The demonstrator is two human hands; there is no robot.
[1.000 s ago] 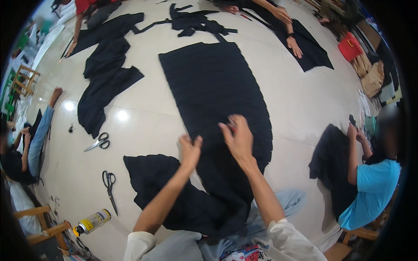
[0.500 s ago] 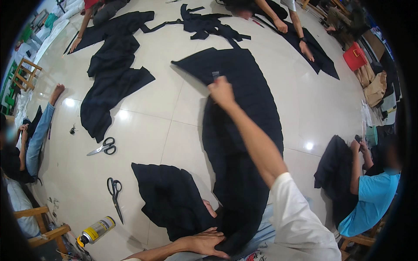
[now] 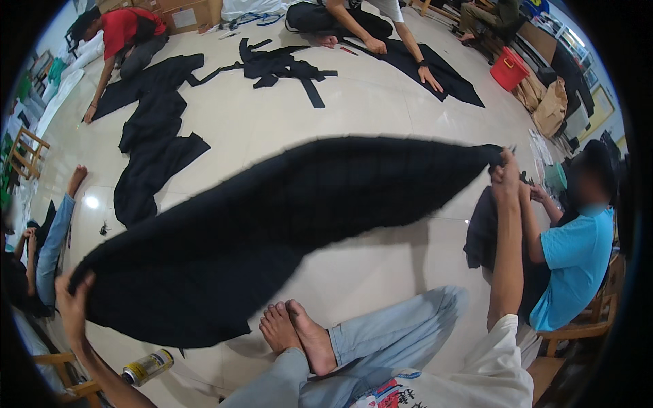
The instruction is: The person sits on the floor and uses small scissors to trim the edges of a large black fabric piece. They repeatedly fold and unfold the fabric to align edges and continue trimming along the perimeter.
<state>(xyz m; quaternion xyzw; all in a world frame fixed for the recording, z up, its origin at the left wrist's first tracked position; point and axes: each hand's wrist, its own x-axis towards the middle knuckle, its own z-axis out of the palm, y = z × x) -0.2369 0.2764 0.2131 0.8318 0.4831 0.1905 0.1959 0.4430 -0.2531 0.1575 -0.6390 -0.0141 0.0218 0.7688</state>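
A long black fabric piece (image 3: 286,204) hangs stretched above the floor between my two hands. My left hand (image 3: 73,302) grips its left end, fingers folded over the edge. On the right, my right hand (image 3: 505,173) is raised and closed on the gathered other end. A small pointed object pokes out by those fingers; its kind cannot be made out. Behind the cloth, the spots where two pairs of scissors lay are hidden. My bare feet (image 3: 299,336) rest on the floor below the fabric.
A yellow-labelled can (image 3: 148,367) lies near my left forearm. Black cut pieces (image 3: 156,115) and black strips (image 3: 279,64) are spread on the tiles (image 3: 354,109). People sit around, one in a blue shirt (image 3: 578,245) close on my right. A red bin (image 3: 509,69) stands far right.
The fabric was lying on the floor and is now lifted and spread sideways. My left hand moved left with one end, my right hand swung right with the other. The scissors became covered.
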